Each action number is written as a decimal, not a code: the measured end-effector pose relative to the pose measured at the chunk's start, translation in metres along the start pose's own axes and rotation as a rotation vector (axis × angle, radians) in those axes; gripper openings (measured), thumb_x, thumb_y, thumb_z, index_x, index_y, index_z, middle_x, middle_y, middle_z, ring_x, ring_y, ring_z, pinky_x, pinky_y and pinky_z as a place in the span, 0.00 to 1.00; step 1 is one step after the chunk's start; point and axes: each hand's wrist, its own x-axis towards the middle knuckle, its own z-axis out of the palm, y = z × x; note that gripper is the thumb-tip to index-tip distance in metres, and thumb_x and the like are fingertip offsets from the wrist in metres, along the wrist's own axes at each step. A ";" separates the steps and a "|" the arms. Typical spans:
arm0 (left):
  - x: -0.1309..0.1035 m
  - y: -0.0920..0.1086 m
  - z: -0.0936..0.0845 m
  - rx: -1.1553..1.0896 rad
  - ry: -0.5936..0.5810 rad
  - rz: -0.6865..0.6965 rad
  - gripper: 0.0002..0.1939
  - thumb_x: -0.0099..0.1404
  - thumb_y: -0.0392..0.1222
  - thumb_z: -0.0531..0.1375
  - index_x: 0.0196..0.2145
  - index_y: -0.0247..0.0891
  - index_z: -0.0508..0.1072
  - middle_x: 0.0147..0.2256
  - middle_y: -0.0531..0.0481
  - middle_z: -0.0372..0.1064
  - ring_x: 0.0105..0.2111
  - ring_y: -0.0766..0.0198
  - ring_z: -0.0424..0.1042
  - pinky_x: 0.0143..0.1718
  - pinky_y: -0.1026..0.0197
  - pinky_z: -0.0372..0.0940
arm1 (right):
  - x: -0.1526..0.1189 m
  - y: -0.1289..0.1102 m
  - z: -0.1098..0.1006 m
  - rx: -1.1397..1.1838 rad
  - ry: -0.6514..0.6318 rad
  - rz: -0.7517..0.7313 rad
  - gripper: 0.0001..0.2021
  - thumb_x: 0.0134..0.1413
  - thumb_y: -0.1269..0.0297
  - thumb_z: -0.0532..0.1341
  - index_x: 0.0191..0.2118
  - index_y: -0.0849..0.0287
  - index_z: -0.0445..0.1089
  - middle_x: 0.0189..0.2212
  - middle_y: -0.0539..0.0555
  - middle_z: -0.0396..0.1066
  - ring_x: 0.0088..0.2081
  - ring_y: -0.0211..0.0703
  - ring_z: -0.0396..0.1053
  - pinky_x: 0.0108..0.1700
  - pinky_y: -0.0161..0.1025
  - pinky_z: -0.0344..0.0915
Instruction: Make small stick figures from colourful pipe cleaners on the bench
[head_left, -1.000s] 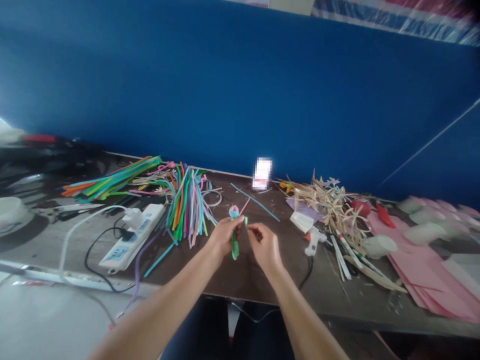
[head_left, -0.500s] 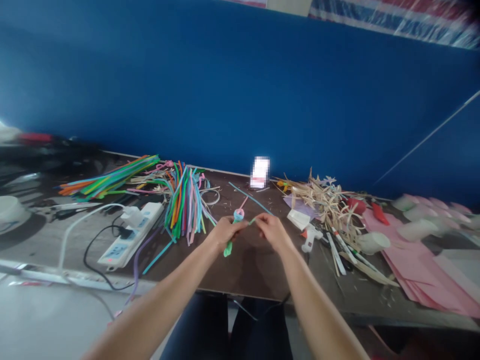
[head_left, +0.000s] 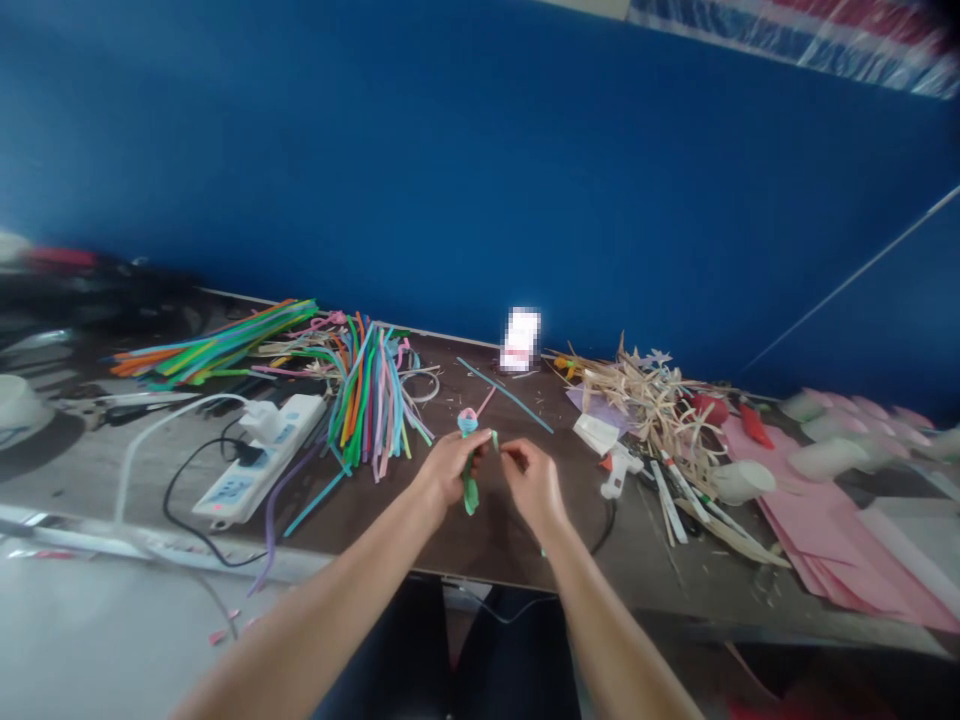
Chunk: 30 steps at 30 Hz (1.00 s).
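My left fingers [head_left: 475, 441] were clamped on the green stem [head_left: 470, 495], right fingers [head_left: 520, 455] up at the strip [head_left: 494, 438], couldn't tell if pinching, above the counter [head_left: 487, 555].

A power strip [head_left: 260, 476] lies left of pink sheets [head_left: 810, 530].

Left hand [head_left: 448, 466] gripping green piece [head_left: 470, 494], possibly floral

A slim green craft piece [head_left: 470, 492], pink and blue at its far end, crosses the left grip [head_left: 448, 466]
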 end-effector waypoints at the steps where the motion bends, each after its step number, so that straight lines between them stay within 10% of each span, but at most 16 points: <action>1: 0.000 0.001 -0.001 -0.010 -0.010 -0.022 0.13 0.43 0.43 0.63 0.21 0.34 0.64 0.16 0.58 0.58 0.14 0.76 0.54 0.13 0.72 0.47 | 0.003 0.004 0.001 -0.005 -0.004 0.020 0.08 0.47 0.69 0.53 0.31 0.60 0.69 0.27 0.52 0.72 0.29 0.40 0.68 0.34 0.35 0.63; 17: 0.000 0.005 -0.012 0.051 -0.152 -0.163 0.14 0.42 0.42 0.65 0.21 0.34 0.64 0.14 0.58 0.58 0.12 0.76 0.54 0.12 0.72 0.44 | 0.024 0.008 -0.014 -0.002 0.012 0.075 0.10 0.48 0.62 0.54 0.30 0.60 0.70 0.26 0.52 0.72 0.29 0.41 0.68 0.33 0.35 0.62; 30: 0.000 0.003 -0.004 0.119 0.007 0.105 0.09 0.44 0.38 0.64 0.17 0.32 0.68 0.09 0.59 0.55 0.11 0.76 0.50 0.13 0.70 0.43 | -0.001 -0.019 -0.009 0.019 0.013 -0.114 0.09 0.51 0.68 0.54 0.33 0.59 0.71 0.28 0.53 0.70 0.31 0.39 0.67 0.35 0.33 0.61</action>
